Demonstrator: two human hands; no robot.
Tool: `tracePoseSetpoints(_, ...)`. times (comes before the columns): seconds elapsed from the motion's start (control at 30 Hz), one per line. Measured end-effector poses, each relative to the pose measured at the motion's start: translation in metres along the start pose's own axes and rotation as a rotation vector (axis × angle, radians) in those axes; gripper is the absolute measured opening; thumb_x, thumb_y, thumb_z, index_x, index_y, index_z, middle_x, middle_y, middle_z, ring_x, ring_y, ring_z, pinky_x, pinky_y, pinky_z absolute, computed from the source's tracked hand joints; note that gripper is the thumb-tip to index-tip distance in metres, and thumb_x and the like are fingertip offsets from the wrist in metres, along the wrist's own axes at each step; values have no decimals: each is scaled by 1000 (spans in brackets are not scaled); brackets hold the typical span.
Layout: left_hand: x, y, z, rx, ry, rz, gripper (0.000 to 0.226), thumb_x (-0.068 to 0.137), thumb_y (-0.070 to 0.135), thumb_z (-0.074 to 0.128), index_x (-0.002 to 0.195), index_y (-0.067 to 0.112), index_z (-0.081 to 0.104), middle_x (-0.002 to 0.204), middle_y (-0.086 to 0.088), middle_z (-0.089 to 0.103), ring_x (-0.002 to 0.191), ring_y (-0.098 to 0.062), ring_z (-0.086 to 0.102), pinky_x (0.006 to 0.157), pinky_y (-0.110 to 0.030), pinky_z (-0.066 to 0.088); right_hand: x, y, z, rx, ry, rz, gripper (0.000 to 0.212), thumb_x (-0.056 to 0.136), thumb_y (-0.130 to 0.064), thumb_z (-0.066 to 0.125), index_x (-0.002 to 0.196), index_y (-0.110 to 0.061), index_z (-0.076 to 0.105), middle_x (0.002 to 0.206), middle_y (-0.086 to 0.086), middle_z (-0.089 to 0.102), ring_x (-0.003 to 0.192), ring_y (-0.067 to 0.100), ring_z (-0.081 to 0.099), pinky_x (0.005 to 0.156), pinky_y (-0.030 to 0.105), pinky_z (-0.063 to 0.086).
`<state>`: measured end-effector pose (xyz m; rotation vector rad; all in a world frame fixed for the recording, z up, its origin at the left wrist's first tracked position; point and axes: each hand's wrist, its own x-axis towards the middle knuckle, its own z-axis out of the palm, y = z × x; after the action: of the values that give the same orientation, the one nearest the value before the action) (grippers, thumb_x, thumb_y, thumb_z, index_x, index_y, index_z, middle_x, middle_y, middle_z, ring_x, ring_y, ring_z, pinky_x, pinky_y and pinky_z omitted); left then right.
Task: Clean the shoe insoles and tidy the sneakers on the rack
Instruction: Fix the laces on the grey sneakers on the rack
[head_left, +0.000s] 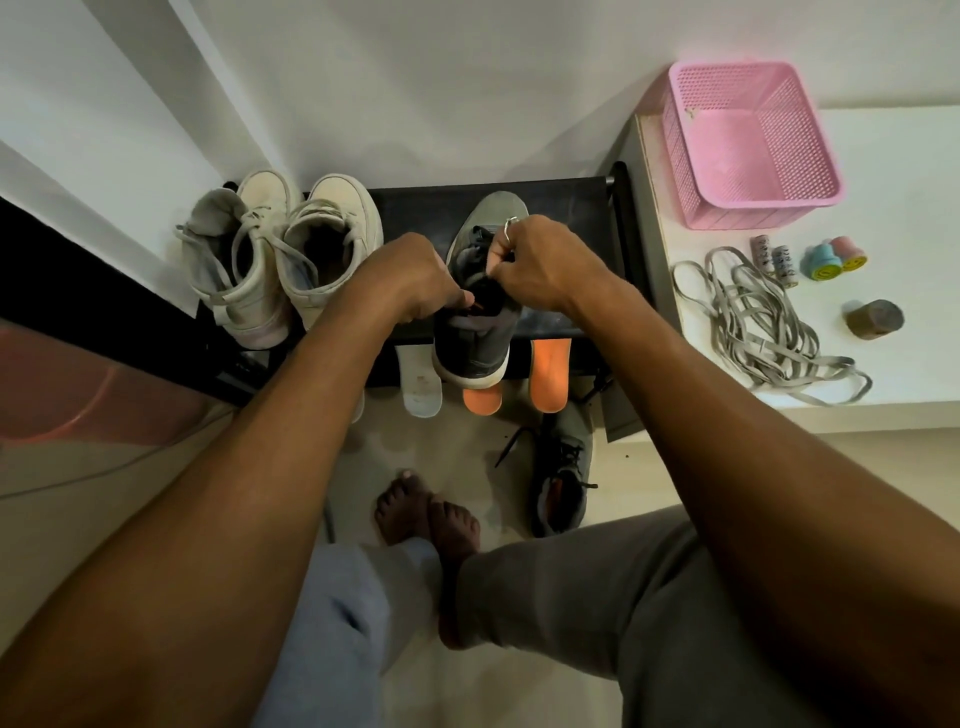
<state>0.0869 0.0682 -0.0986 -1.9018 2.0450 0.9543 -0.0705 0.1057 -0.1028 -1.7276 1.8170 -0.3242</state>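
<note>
A grey sneaker (475, 343) with a white sole stands on the black rack's top shelf (561, 208), heel toward me. My left hand (410, 278) pinches something at its opening, and my right hand (540, 260), a ring on one finger, pinches the dark tongue or lace near the front. Two orange insoles (549, 379) and a white insole (420, 387) stick out from a lower shelf below it. A pair of cream high-top sneakers (280, 260) with loose laces sits at the rack's left end. The second grey sneaker (563, 478) lies on the floor.
To the right is a white cabinet top (893, 171) with a pink plastic basket (748, 145), a heap of grey laces (758, 332), small rolls and a brown block (875, 319). My bare feet (426, 519) rest on the tiled floor before the rack.
</note>
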Motion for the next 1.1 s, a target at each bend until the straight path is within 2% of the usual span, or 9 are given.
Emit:
tracePoseSetpoints(0.1,2,0,2,1,26,0,39,86,44,76,69,11,63,62,-4,55,54,-18,52,50,-28,34,1,4,-7,-42,-67,6,18,91,-22,62,76,-17,71,80,3,69,78,17,66,73,32,57)
tracePoseSetpoints(0.2,3,-2,7,10,52,57,38,81,45,80,87,9,71,71,-2,59,66,-19,59,55,-29,37,0,4,-7,-72,-91,25,26,92,-26,62,68,-16,61,70,3,62,68,18,60,59,27,45)
tracePoseSetpoints(0.27,5,-4,10,-13,88,68,37,76,45,84,84,11,70,73,-4,61,73,-23,62,60,-30,39,1,4,-3,-71,-70,18,25,94,-25,61,72,-14,67,75,4,66,73,20,65,64,30,53)
tracePoseSetpoints(0.43,9,-7,17,-24,167,64,41,74,49,78,65,17,55,69,-4,58,60,-17,53,50,-28,31,-1,1,13,-27,56,28,5,82,-18,77,82,-20,72,84,2,72,79,20,70,79,42,61)
tracePoseSetpoints(0.53,11,-9,19,-53,188,50,43,76,49,78,65,15,54,68,-5,57,60,-19,54,50,-29,32,-1,0,15,-36,116,48,39,76,-22,85,102,-16,57,97,6,68,87,26,68,81,45,59)
tracePoseSetpoints(0.63,12,-10,21,-62,205,45,45,73,48,80,65,15,51,69,-6,58,59,-19,52,49,-29,31,0,2,19,-90,163,65,51,76,-26,86,113,-16,53,108,8,65,92,27,66,81,47,58)
tracePoseSetpoints(0.8,10,-11,27,-127,244,56,36,72,41,81,88,15,62,80,-2,64,70,-19,60,50,-29,34,2,-1,37,-309,264,-51,33,86,-18,72,116,-15,57,124,12,50,107,32,54,85,47,53)
tracePoseSetpoints(0.93,8,-10,26,-130,221,62,20,78,34,79,81,17,69,74,-2,65,65,-17,60,49,-26,37,6,-1,41,-444,321,-126,30,88,-20,71,117,-14,64,127,13,50,116,33,49,91,46,49)
tracePoseSetpoints(1.1,10,-9,27,-126,234,51,23,77,33,78,76,16,63,78,-6,66,65,-20,60,49,-27,36,7,2,35,-347,409,-197,15,90,-24,64,100,-14,67,110,7,62,105,27,56,85,44,48)
